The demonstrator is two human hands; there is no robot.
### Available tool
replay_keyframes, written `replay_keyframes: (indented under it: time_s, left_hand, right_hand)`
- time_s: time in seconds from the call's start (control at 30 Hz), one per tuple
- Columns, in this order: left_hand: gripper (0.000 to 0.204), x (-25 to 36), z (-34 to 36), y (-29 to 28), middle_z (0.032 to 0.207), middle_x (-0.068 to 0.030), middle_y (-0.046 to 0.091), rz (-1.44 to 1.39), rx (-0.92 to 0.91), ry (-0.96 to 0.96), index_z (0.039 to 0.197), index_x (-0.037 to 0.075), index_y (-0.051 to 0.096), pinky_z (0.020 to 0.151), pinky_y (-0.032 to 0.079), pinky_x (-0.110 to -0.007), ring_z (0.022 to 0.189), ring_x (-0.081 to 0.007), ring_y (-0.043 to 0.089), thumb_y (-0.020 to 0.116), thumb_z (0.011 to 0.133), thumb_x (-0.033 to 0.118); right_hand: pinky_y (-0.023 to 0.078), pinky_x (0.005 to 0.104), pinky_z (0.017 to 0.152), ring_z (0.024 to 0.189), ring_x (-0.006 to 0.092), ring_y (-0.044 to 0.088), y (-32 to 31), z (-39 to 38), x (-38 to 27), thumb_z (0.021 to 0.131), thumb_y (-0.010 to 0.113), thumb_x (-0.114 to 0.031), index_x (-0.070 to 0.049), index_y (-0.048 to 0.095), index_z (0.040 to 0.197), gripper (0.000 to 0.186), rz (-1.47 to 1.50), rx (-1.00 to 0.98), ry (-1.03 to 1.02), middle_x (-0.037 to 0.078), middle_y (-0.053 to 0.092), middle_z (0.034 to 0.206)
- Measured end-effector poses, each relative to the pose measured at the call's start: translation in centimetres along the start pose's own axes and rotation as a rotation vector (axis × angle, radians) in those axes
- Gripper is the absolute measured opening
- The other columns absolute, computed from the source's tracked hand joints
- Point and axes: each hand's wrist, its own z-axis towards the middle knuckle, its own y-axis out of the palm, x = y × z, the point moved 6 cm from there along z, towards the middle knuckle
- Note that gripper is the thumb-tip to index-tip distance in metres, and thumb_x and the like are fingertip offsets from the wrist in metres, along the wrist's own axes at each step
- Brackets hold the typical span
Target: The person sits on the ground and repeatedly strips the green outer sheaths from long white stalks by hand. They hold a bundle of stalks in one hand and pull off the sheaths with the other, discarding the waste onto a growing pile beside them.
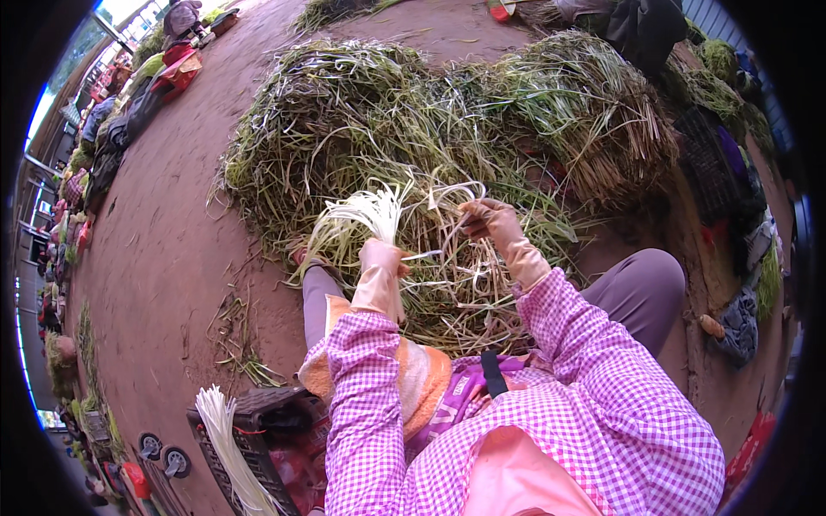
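A bundle of pale leafy stalks (376,211) is upright in my left hand (380,268), whose gloved fingers wrap round it. My right hand (495,222), in a stained light glove, is raised to the right of the bundle, its fingers pinched on some thin pale strands (456,193). A large heap of tangled green and straw-coloured stalks (430,112) spreads under and beyond both hands, between my bent knees. At my lower left, a bunch of white stalks (232,443) lies across a black plastic crate (280,417).
Reddish dirt floor (159,275) stretches to the left, with loose scraps and small caster wheels (176,461). Another person (181,19) is at the far upper left among piles of greens. Dark cloth and crates (705,172) line the right side; a grey-blue cloth (738,327) lies near my right knee.
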Motion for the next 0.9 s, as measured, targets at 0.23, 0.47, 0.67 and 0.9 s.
replay_keyframes:
  time_s: [0.23,0.47,0.67,0.9]
  left_hand:
    - [0.012,-1.5,0.0,-2.2,0.071,-0.0145,0.07,0.28,0.065,-0.069,0.093,-0.008,0.065,0.044,0.053,-0.03,0.05,-0.0183,0.066,0.064,0.085,0.001]
    - [0.022,2.5,-4.3,-3.2,0.082,-0.0094,0.07,-0.747,-0.3,0.099,0.103,-0.003,0.065,0.043,0.046,-0.02,0.048,-0.0063,0.052,0.067,0.092,0.017]
    - [0.027,3.2,-5.0,4.5,0.095,-0.0119,0.072,-0.551,-0.538,0.134,0.112,-0.002,0.063,0.044,0.046,-0.021,0.049,-0.0096,0.056,0.068,0.088,0.008]
    - [0.018,1.8,-4.3,1.3,0.07,-0.0089,0.069,-0.259,-0.403,0.038,0.098,-0.005,0.069,0.04,0.047,-0.024,0.043,-0.0101,0.055,0.064,0.091,0.012]
  right_hand:
    - [0.057,0.0236,0.057,0.066,0.0084,0.066,-10.6,1.7,-3.4,0.095,0.062,-0.029,-0.011,0.071,0.097,0.02,0.434,0.222,-0.058,0.002,0.071,0.085]
    - [0.056,0.0205,0.052,0.059,0.0043,0.062,-5.5,0.8,-2.0,0.098,0.057,-0.027,-0.008,0.068,0.103,0.023,0.477,0.139,0.06,0.0,0.07,0.082]
    - [0.058,0.0232,0.057,0.059,0.0058,0.06,3.6,-0.8,1.1,0.097,0.058,-0.026,-0.007,0.067,0.104,0.022,0.555,0.009,0.192,0.004,0.071,0.088]
    - [0.059,0.0257,0.056,0.065,0.011,0.068,0.4,1.8,4.2,0.098,0.055,-0.019,-0.004,0.065,0.102,0.019,0.772,0.137,0.243,0.009,0.074,0.091]
